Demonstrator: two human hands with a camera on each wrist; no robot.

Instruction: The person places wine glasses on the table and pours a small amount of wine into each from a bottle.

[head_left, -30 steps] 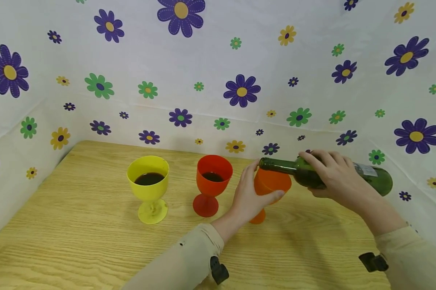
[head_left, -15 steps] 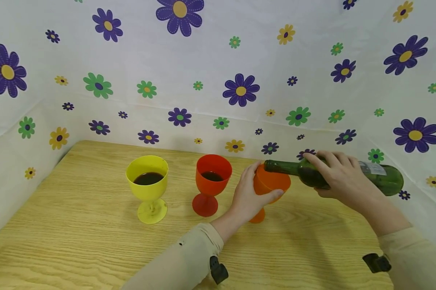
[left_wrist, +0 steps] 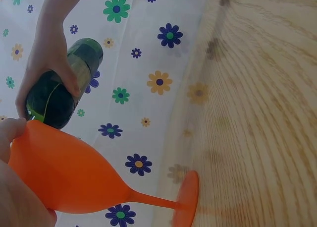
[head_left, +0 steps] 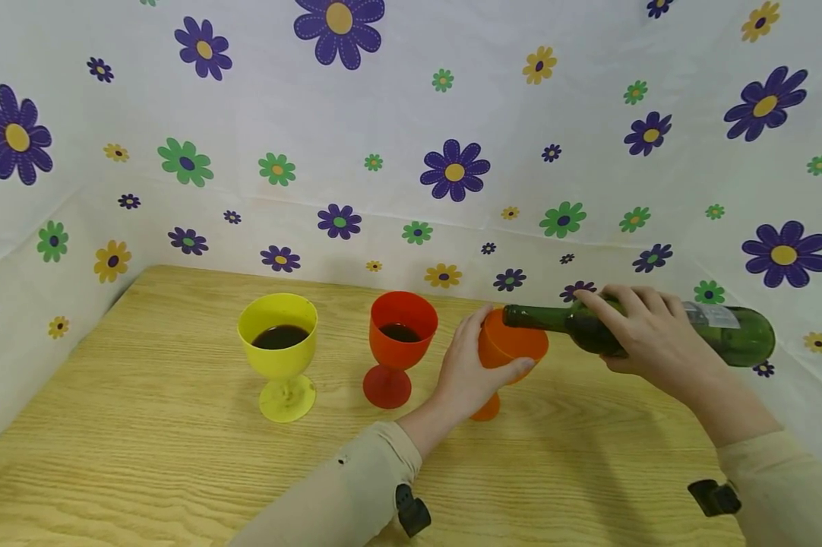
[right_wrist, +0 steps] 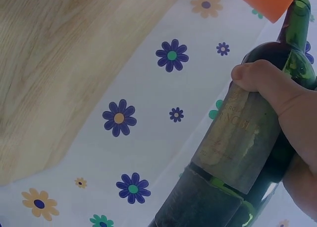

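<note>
An orange goblet (head_left: 513, 343) stands at the right of the row, its bowl held by my left hand (head_left: 471, 372) with fingers behind and thumb in front. Above it my right hand (head_left: 650, 334) grips a green glass bottle (head_left: 746, 334), which lies nearly level with its mouth over the goblet's rim. In the left wrist view the orange bowl (left_wrist: 69, 172) rises from a foot on the table. The right wrist view has the thumb across the bottle's label (right_wrist: 237, 138). The inside bottom of the orange goblet is hidden.
A red goblet (head_left: 403, 353) and a yellow goblet (head_left: 281, 361), both with dark liquid inside, stand to the left on the wooden table (head_left: 178, 456). A white cloth (head_left: 384, 99) printed with flowers hangs behind and at both sides.
My right hand and the bottle have shifted to the right, and the bottle's mouth has drawn from the goblet's left rim to further over its opening. My left hand has stayed in place.
</note>
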